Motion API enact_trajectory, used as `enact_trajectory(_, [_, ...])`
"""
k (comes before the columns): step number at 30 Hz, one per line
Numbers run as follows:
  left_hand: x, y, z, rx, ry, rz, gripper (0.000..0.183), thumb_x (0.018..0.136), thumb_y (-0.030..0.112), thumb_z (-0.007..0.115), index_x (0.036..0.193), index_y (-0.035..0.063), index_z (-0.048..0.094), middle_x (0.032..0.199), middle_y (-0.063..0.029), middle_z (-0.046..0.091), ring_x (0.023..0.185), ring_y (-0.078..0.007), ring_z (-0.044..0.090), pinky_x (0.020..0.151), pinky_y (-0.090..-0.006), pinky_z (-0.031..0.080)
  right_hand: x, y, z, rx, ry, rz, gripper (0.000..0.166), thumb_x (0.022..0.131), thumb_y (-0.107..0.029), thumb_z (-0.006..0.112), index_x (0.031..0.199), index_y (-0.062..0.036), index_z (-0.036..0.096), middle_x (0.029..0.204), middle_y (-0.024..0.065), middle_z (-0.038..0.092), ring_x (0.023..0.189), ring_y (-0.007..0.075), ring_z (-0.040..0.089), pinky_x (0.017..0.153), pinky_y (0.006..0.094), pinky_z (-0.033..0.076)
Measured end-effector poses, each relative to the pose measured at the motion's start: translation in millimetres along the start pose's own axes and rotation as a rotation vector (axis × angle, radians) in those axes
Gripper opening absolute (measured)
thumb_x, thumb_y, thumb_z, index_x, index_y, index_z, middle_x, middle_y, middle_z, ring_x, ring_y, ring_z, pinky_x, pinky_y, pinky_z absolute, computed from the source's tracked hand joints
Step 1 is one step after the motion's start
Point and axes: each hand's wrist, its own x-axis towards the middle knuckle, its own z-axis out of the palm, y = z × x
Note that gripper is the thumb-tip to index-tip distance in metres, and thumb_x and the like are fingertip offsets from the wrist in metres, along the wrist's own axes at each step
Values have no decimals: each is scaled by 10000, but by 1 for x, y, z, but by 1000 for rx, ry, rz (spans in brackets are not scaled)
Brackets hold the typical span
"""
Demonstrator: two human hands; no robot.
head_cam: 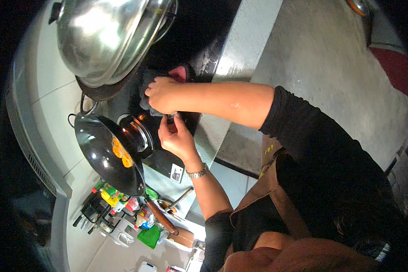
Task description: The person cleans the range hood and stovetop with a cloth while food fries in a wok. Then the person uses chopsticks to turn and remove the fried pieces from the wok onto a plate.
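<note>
My right hand [164,95] lies with curled fingers on a bunched dark grey cloth [145,102] on the black stovetop [166,158]. A pink-red patch [178,73] shows beside that cloth. Just below the right wrist, my left hand [176,139], with a metal-band watch [198,171] on its wrist, pinches a small dark knob-like piece [170,118], mostly hidden by the fingers. A black wok [105,163] sits over the gas burner [141,136], where an orange glow shows. Several orange-yellow rounds of food [122,153] lie in the wok.
A large domed metal lid [98,37] covers a second pan beside the wok. The wok's wooden handle [161,216] points towards crowded bottles [110,197] and a green packet [149,236]. A range hood [59,217] borders the tiled wall. Grey floor [309,61] lies behind.
</note>
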Motion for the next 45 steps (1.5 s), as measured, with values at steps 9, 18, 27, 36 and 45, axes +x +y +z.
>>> enact_trajectory(9, [-8,-4,8,-52,53,-57,294,864,157,724,1053,-61,670,687,-55,633,552,-94,539,481,-252,496,0,-3,-3,8,-43,-2,241,722,-283,693,910,-147,761,1110,51,640,1071,233,561,877,377,404])
enact_trajectory(18, [-9,3,8,-90,36,-129,306,875,163,716,1056,-76,656,760,-79,676,607,-102,587,541,-260,526,-5,-1,-5,34,-13,-13,231,712,-301,703,897,-178,767,1112,43,639,1058,237,563,874,382,391])
enact_trajectory(27, [-11,3,9,-94,35,-134,298,890,138,693,1077,-86,633,865,-111,695,699,-132,631,586,-273,534,-3,-5,-2,34,-27,28,266,715,-315,700,936,-182,765,1130,25,634,1079,230,550,871,390,373])
enact_trajectory(36, [-13,15,11,-218,84,-187,308,893,127,683,1125,-60,606,766,-54,648,646,-102,574,589,-253,500,2,-3,3,36,-30,-1,301,753,-335,665,988,-170,758,1185,49,618,1111,248,533,919,399,359])
enact_trajectory(45, [-35,19,0,-370,221,-260,268,943,144,619,1133,-44,602,702,-8,564,587,-63,453,503,-200,377,-4,0,-8,95,-59,9,333,785,-313,644,1054,-140,739,1284,108,567,1187,284,503,1008,445,340])
